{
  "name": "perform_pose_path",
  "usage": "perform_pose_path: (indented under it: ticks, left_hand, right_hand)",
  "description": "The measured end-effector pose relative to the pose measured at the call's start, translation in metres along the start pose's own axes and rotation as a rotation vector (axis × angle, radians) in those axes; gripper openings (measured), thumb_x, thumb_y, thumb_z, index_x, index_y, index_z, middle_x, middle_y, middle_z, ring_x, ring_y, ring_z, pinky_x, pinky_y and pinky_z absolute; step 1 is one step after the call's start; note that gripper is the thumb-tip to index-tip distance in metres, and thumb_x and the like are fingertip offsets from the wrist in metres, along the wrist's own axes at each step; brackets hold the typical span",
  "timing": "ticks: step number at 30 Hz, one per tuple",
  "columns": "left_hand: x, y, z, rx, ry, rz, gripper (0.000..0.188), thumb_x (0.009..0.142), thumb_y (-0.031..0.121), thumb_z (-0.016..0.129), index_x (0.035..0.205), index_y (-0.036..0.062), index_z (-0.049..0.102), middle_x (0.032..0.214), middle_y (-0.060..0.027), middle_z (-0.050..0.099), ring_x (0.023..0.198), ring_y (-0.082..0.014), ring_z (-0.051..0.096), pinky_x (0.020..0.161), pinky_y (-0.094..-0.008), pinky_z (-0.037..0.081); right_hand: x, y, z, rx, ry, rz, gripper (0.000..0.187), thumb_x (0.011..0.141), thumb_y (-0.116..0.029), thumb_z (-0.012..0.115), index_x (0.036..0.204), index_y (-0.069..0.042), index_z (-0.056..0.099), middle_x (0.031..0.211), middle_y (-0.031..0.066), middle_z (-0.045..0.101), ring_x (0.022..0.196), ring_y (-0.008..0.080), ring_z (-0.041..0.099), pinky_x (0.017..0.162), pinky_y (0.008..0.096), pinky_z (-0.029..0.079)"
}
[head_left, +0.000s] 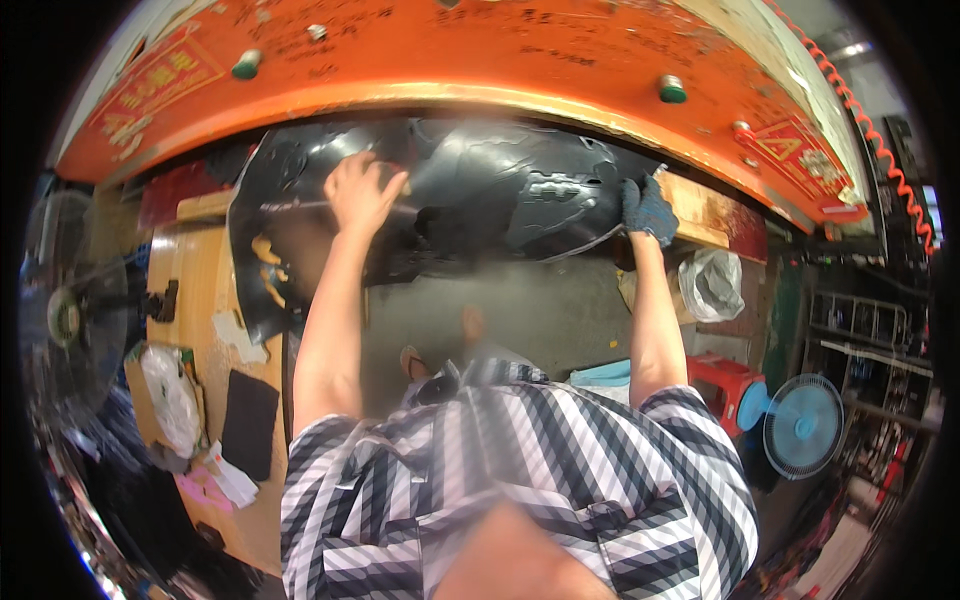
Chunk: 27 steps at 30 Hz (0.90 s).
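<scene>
A large glossy black sheet (465, 200), embossed with shapes and pierced by a few cutouts, lies under the front of an orange machine (480, 60). My bare left hand (362, 195) rests on its left part, fingers and thumb spread. At the sheet's right end, my right hand (648, 212) wears a dark blue-grey knitted glove. The gloved fingers are bent around the sheet's edge, close beside a wooden block. The sheet's left end hangs down past the wooden table, where yellowish patches show through its holes.
A wooden table (190, 290) on the left bears a clear plastic bag (172, 400), a dark cloth (250, 425) and papers. To the right are a silvery bag (712, 285), a red stool (715, 375), a blue fan (803, 425) and metal racks. Another fan (65, 320) stands far left.
</scene>
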<state>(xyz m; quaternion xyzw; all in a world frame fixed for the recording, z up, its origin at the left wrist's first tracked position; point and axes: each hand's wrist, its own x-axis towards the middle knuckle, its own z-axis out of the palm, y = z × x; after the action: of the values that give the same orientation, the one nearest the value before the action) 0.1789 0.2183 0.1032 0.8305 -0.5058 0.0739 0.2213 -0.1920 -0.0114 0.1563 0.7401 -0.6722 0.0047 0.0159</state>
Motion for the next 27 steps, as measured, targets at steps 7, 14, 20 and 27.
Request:
perform_pose_path:
  ticks: [7,14,20,27]
  left_hand:
    - [0.001,-0.006,0.000,-0.002,0.029,-0.076,0.047,0.078,0.051,0.060,0.095,0.0079,0.067,0.119,-0.0038,0.053,0.119,-0.0223,0.042,0.100,-0.0430,0.028]
    - [-0.021,-0.016,-0.013,-0.014,0.091,-0.074,0.044,0.077,0.048,0.063,0.092,0.0067,0.067,0.118,-0.0050,0.054,0.118,-0.0229,0.043,0.098,-0.0425,0.030]
    - [-0.046,0.003,-0.036,-0.050,0.022,-0.053,0.043,0.077,0.046,0.063,0.092,0.0056,0.067,0.118,-0.0041,0.054,0.117,-0.0224,0.045,0.096,-0.0418,0.031]
    - [-0.095,0.010,-0.055,-0.080,0.031,-0.003,0.041,0.077,0.042,0.065,0.092,0.0045,0.065,0.119,-0.0067,0.053,0.120,-0.0264,0.043,0.096,-0.0442,0.029]
  right_hand:
    - [0.004,0.005,-0.003,0.050,-0.092,-0.087,0.069,0.084,-0.063,0.041,0.133,-0.015,0.045,0.119,0.0133,0.061,0.111,0.0331,0.056,0.092,0.0423,0.043]
    - [-0.020,0.004,0.005,0.104,-0.069,-0.105,0.064,0.086,-0.058,0.041,0.133,-0.014,0.046,0.116,0.0152,0.061,0.107,0.0356,0.058,0.090,0.0457,0.043]
    - [-0.056,0.021,-0.001,0.187,0.063,-0.021,0.059,0.084,-0.057,0.048,0.128,-0.017,0.052,0.112,0.0138,0.063,0.105,0.0342,0.059,0.090,0.0432,0.044]
    - [-0.105,0.035,0.011,0.296,0.210,0.156,0.052,0.076,-0.048,0.061,0.118,-0.017,0.060,0.099,0.0136,0.067,0.094,0.0323,0.063,0.086,0.0414,0.046]
